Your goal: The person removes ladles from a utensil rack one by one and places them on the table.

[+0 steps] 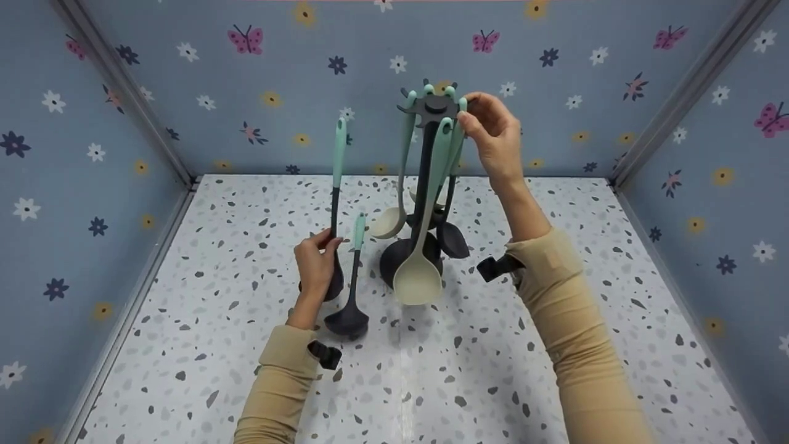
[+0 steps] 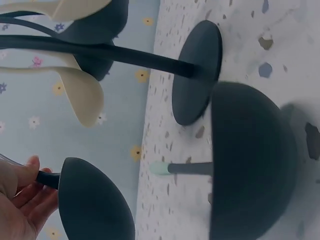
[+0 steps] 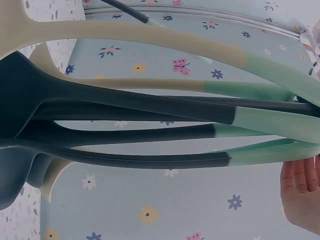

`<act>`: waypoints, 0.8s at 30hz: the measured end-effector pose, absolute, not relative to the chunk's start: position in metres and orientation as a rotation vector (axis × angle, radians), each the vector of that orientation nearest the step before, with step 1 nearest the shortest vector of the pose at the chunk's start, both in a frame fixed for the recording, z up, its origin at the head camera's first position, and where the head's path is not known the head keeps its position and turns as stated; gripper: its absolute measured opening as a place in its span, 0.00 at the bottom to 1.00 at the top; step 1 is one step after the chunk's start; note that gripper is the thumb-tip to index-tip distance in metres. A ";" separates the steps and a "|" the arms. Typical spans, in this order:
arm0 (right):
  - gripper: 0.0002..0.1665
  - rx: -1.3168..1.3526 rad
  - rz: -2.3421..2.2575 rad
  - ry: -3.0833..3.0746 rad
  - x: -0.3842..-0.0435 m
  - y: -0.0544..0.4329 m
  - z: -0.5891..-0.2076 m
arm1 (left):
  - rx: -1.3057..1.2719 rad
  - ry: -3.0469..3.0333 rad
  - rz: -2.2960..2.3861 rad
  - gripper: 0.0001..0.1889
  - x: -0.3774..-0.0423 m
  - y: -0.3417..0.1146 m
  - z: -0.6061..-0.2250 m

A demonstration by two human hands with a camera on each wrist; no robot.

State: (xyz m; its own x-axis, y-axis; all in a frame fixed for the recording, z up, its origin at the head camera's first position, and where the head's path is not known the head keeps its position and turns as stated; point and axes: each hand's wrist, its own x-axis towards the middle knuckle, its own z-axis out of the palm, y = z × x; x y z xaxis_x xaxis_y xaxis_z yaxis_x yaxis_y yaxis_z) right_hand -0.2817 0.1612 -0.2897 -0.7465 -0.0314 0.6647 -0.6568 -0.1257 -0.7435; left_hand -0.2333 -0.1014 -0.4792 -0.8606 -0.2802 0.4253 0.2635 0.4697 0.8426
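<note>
A dark utensil rack (image 1: 436, 106) stands on a round base, hung with several mint-handled utensils. At its top, my right hand (image 1: 496, 139) pinches the mint handle end of a hanging utensil between thumb and fingers. In the right wrist view, the right hand (image 3: 302, 192) is partly cut off beside the mint handles. Left of the rack, my left hand (image 1: 315, 262) holds a dark ladle (image 2: 95, 202) by its shaft just above the bowl, mint handle up. A second dark ladle (image 1: 348, 322) lies on the table nearby. A cream spoon (image 1: 418, 280) hangs at the rack's front.
Patterned blue panels (image 1: 370, 37) enclose the back and both sides of the speckled white table (image 1: 481, 370). A cream ladle (image 1: 388, 223) hangs on the rack's left, and a dark utensil (image 1: 453, 240) on its right.
</note>
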 end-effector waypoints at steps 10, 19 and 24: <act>0.12 0.760 1.921 -1.718 -0.282 0.161 -0.289 | 0.202 -2.420 -1.263 0.11 -0.233 -0.119 -0.498; 0.12 0.755 1.926 -1.714 -0.281 0.161 -0.290 | 0.306 -2.576 -1.174 0.07 -0.230 -0.129 -0.516; 0.12 0.759 1.927 -1.711 -0.282 0.161 -0.290 | 0.351 -2.668 -1.116 0.07 -0.230 -0.133 -0.523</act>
State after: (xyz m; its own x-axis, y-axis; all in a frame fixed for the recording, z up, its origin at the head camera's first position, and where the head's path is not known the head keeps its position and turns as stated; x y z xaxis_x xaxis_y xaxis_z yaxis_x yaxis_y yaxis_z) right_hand -0.2819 0.1608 -0.2898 -0.7467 -0.0265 0.6646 -0.6569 -0.1279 -0.7431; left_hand -0.2295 -0.1329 -0.5225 -0.9455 -0.3044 0.1158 -0.1312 0.6815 0.7200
